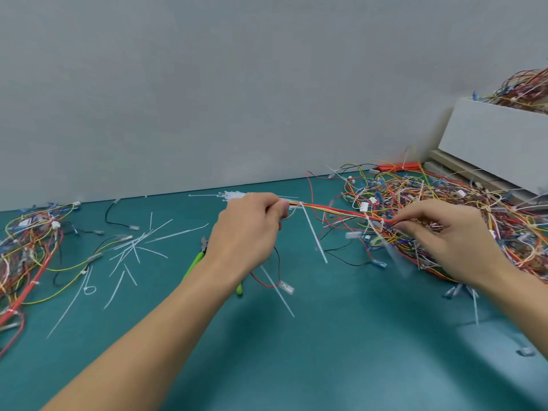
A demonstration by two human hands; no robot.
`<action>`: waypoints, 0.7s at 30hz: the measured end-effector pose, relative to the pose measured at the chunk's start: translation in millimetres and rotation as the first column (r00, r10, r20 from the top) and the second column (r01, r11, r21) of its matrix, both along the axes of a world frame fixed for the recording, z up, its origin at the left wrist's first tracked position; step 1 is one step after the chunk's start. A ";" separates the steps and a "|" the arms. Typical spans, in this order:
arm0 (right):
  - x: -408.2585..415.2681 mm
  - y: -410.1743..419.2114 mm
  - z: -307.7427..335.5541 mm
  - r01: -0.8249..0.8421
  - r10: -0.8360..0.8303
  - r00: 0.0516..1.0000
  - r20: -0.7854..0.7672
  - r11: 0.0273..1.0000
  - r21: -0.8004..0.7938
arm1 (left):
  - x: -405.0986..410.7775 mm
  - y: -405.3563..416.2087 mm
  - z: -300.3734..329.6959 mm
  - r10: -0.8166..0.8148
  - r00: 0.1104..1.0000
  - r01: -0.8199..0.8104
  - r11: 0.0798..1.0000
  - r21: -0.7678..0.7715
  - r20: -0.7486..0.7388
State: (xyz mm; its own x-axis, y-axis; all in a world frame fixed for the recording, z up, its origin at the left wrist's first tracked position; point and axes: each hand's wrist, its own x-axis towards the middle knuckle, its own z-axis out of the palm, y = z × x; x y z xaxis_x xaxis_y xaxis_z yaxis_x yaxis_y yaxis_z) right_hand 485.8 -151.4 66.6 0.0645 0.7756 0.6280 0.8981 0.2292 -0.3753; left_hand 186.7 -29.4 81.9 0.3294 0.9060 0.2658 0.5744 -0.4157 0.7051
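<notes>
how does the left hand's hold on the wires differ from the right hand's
The left hand curls round the wire bundle in a fist; the right hand pinches it with fingertips. The left hand is over the green mat, the right hand over the wire pile. Both hold the same bundle.

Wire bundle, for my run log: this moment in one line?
left hand grips wire bundle | right hand pinches it | cable tie hangs from bundle

green-handled cutters (195, 262) half hidden, forearm (166, 310)
</notes>
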 end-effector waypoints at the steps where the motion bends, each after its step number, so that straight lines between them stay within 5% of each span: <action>1: 2.0 -0.3 -2.7 0.000 0.000 1.000 -0.009 1.000 0.024 | 0.3 0.2 0.8 0.007 1.000 -0.007 1.000 0.007 -0.004; 7: 10.9 -0.6 -11.9 0.062 -0.059 0.996 0.065 0.997 -0.051 | 4.5 3.5 4.5 -0.015 1.000 0.016 0.999 -0.031 0.024; 13: 18.2 18.2 5.7 0.128 -0.182 0.940 -0.290 0.973 -0.194 | -0.2 2.9 0.2 -0.073 0.997 0.074 0.996 -0.052 0.020; 16: 22.8 25.6 16.9 0.097 -0.279 0.766 -0.579 0.941 -0.325 | -9.6 -0.6 1.8 -0.130 0.991 0.129 0.990 -0.055 -0.019; 21: 17.8 29.1 22.4 0.189 -0.268 0.889 -0.371 0.953 -0.235 | -28.2 -14.0 4.1 -0.210 0.977 0.207 0.973 -0.105 -0.024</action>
State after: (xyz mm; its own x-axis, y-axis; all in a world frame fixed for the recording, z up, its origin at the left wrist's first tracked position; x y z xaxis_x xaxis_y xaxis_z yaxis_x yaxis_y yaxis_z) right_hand 503.6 -122.3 89.0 0.4658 0.8092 0.3581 0.6856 -0.0742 -0.7242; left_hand 158.4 -43.4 86.0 0.5214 0.8380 0.1610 0.5073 -0.4561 0.7311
